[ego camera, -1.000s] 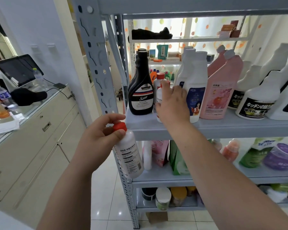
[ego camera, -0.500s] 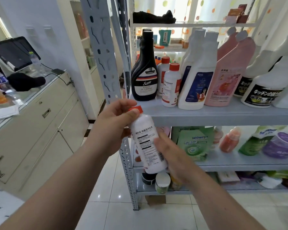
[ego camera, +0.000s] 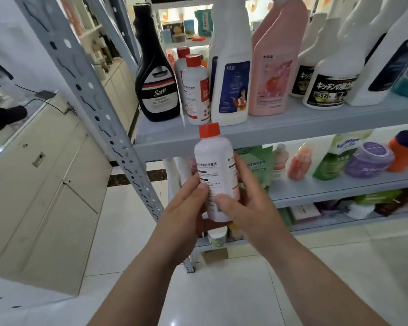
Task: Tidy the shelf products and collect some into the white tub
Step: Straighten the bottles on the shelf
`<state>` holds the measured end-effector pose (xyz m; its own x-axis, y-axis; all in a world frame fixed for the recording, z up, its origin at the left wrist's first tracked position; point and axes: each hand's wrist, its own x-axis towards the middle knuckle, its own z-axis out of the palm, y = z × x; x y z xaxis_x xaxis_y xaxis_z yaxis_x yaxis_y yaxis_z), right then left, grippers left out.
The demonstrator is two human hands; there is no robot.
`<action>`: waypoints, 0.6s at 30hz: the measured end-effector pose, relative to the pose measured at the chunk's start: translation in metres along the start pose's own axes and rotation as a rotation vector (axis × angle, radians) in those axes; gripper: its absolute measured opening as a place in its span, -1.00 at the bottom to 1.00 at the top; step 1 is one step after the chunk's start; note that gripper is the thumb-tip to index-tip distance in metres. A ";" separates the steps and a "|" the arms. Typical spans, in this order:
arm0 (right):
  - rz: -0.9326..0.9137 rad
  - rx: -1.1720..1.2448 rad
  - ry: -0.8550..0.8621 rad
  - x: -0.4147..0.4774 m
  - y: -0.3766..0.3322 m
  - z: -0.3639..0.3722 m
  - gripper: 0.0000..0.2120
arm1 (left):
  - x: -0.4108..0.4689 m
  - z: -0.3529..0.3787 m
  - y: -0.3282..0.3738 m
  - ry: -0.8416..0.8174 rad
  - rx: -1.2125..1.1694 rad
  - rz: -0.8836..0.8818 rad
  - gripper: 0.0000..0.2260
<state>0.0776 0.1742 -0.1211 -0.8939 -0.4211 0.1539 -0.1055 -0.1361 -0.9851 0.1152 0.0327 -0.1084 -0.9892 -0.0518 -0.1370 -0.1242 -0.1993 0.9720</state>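
Before the shelf point(ego camera: 280, 135), both hands, left point(ego camera: 186, 208) and right point(ego camera: 247, 203), grip one red-capped bottle point(ego camera: 216, 170); no white tub shows, so collecting seems barely begun.

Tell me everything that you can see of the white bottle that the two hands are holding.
The bottle is small, white and round, plastic by its look, with a closed orange-red cap. Its label carries lines of black print. It is nearly upright in the air, cap up, before the front edge of the shelf. The left hand and right hand grip its lower half from both sides, thumbs on the label.
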 end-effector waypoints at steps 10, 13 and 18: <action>-0.064 0.062 0.119 -0.001 -0.007 -0.089 -0.48 | 0.029 0.085 0.001 0.197 -0.079 0.025 -0.72; -0.044 0.185 0.111 -0.005 -0.005 -0.109 -0.52 | 0.032 0.107 -0.003 0.237 -0.028 0.030 -0.75; -0.047 0.165 -0.016 -0.015 -0.003 -0.136 -0.67 | 0.029 0.131 -0.017 0.123 0.030 0.015 -0.66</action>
<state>0.0318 0.3027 -0.1307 -0.8826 -0.4245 0.2018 -0.0730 -0.3004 -0.9510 0.0786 0.1628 -0.1036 -0.9742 -0.1745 -0.1430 -0.1136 -0.1685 0.9791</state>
